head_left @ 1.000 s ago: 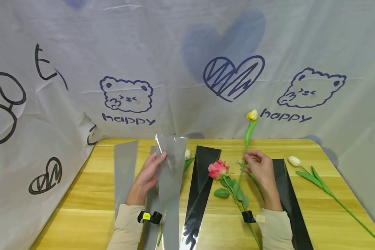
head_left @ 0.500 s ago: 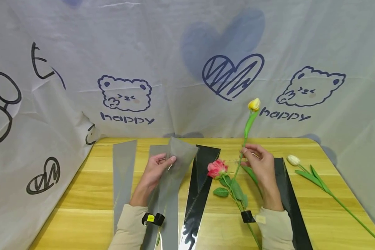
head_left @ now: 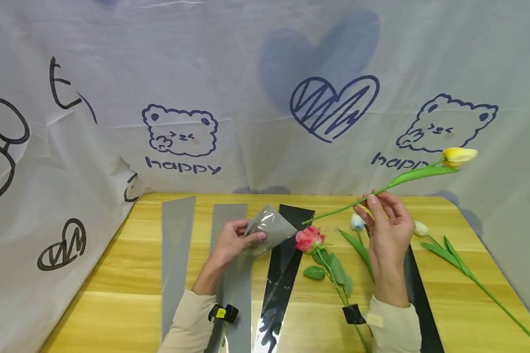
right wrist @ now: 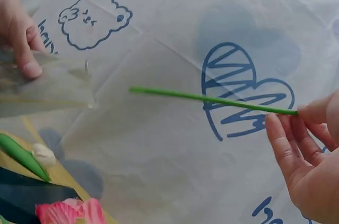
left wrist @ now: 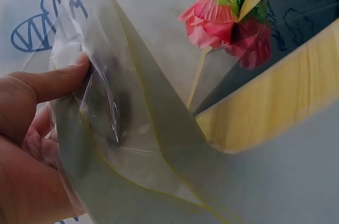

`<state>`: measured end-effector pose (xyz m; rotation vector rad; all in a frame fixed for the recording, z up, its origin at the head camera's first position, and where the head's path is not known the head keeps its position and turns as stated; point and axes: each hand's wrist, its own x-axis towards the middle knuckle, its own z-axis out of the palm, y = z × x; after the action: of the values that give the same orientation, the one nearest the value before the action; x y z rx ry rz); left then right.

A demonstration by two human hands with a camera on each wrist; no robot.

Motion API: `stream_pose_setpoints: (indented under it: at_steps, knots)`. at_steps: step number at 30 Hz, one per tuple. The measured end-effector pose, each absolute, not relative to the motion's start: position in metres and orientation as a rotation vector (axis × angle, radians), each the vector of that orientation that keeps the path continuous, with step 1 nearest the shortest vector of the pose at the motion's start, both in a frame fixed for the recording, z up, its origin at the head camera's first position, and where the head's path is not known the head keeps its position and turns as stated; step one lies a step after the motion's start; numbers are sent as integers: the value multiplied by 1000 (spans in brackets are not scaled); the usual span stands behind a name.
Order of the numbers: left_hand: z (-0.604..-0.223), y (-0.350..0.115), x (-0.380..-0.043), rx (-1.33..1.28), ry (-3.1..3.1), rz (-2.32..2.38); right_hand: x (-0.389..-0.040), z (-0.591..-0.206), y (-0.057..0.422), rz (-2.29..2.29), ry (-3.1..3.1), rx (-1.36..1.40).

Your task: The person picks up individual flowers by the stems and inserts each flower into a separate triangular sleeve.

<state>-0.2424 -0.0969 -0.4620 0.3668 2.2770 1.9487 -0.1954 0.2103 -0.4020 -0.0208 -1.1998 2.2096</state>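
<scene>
My left hand [head_left: 231, 242] holds a translucent grey flower sleeve [head_left: 271, 225] near its top, thumb on the near side and fingers behind. In the left wrist view the sleeve [left wrist: 132, 128] shows yellow edge lines and a crease by the thumb. Between thumb and fingertips, my right hand [head_left: 388, 230] pinches the stem of a yellow tulip [head_left: 459, 157]. The tulip lies nearly level in the air, bloom to the right. Its bare stem end points left, apart from the sleeve, as the stem [right wrist: 212, 99] in the right wrist view confirms.
On the wooden table [head_left: 115, 274] lie a pink rose [head_left: 310, 239], a blue-white tulip [head_left: 357, 222] and a white tulip [head_left: 420, 228]. Grey sleeves [head_left: 176, 245] lie at left, a black sleeve [head_left: 278, 274] mid-table and another black sleeve [head_left: 417, 294] at right. A cloth backdrop [head_left: 256, 166] rises behind.
The yellow tulip has swung from upright to nearly level, its bloom going right as my right hand rises and shifts right. My left hand has tipped the sleeve's top toward the right.
</scene>
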Motion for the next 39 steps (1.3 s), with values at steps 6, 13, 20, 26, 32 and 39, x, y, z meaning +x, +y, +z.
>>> stream_pose_setpoints:
  at_steps: [6, 13, 20, 26, 32, 39]
  knots:
    - [-458, -90, -239, 476, 2361, 1892, -196, -404, 203, 2210, -1267, 10]
    - [-451, -85, -235, 518, 2336, 1889, -200, -409, 183, 2201, -1443, 94]
    - [-449, -80, -232, 564, 2288, 1904, -199, -413, 166, 2172, -1578, 184]
    - [-446, -78, -229, 567, 2229, 1931, -201, -416, 156, 2184, -1617, 237]
    - [-445, -76, -227, 557, 2198, 1937, -201, -419, 153, 2189, -1762, 262]
    - [-445, -72, -227, 524, 2207, 1948, -202, -421, 152, 2064, -1965, 346]
